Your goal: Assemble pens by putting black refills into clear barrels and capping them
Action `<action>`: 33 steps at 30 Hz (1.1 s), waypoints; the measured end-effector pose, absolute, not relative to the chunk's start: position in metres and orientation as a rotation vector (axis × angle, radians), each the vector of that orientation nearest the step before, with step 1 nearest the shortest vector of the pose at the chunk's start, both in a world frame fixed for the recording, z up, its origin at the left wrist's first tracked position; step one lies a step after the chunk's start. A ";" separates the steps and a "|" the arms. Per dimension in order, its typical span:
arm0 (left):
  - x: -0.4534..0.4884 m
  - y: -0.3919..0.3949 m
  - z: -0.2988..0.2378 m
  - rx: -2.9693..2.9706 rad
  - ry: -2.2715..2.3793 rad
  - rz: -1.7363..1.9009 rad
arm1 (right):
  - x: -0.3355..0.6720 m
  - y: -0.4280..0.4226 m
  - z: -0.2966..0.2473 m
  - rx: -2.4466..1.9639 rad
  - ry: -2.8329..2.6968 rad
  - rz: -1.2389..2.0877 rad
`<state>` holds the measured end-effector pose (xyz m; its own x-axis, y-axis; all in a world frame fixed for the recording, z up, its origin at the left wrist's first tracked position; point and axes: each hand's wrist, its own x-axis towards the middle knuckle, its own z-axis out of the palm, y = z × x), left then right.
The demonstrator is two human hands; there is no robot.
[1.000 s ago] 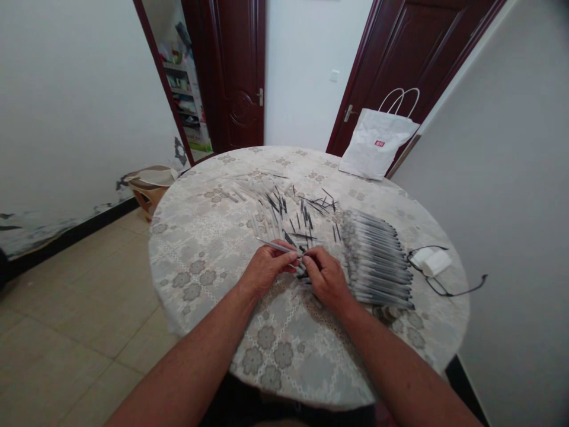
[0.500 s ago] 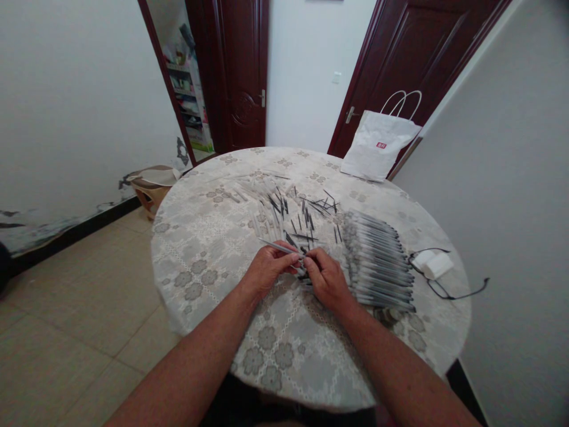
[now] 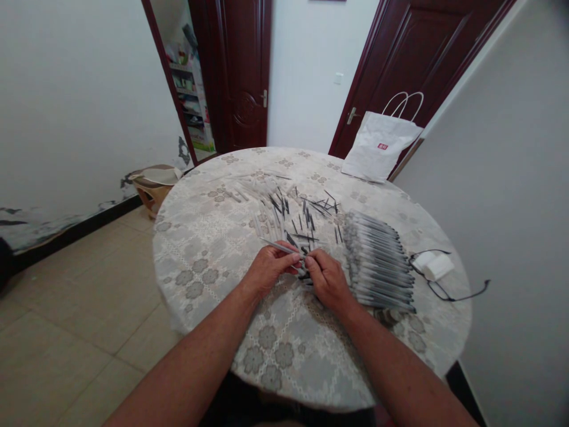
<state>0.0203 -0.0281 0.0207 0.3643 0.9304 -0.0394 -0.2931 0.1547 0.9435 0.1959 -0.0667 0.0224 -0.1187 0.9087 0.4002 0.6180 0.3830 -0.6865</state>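
My left hand (image 3: 269, 268) is closed round a thin clear pen barrel (image 3: 276, 245) that sticks out up and to the left. My right hand (image 3: 328, 280) is pinched at the barrel's near end, on a small dark part I cannot make out. Both hands rest over the middle of a round table (image 3: 213, 249) with a patterned cloth. Loose clear barrels (image 3: 260, 201) and black refills (image 3: 306, 219) lie scattered just beyond the hands. A neat row of finished pens (image 3: 377, 261) lies to the right of my right hand.
A white paper bag (image 3: 377, 148) stands at the table's far right edge against a dark door. A white charger with black cable (image 3: 438, 270) lies near the right wall. A low stool (image 3: 153, 184) stands on the tiled floor at the left.
The hands have stayed in place with the barrel held between them; only the view has shifted slightly.
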 end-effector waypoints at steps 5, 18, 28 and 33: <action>0.021 -0.028 0.022 1.039 0.771 1.019 | 0.197 -0.067 0.022 -1.309 -1.786 0.499; 0.020 -0.024 0.019 0.945 0.784 1.050 | 0.197 -0.068 0.026 -1.330 -1.743 0.514; 0.014 -0.021 0.020 0.929 0.890 1.179 | 0.204 -0.065 0.025 -1.298 -1.726 0.436; 0.013 -0.022 0.021 1.245 1.037 1.135 | 0.210 -0.063 0.027 -1.345 -1.649 0.285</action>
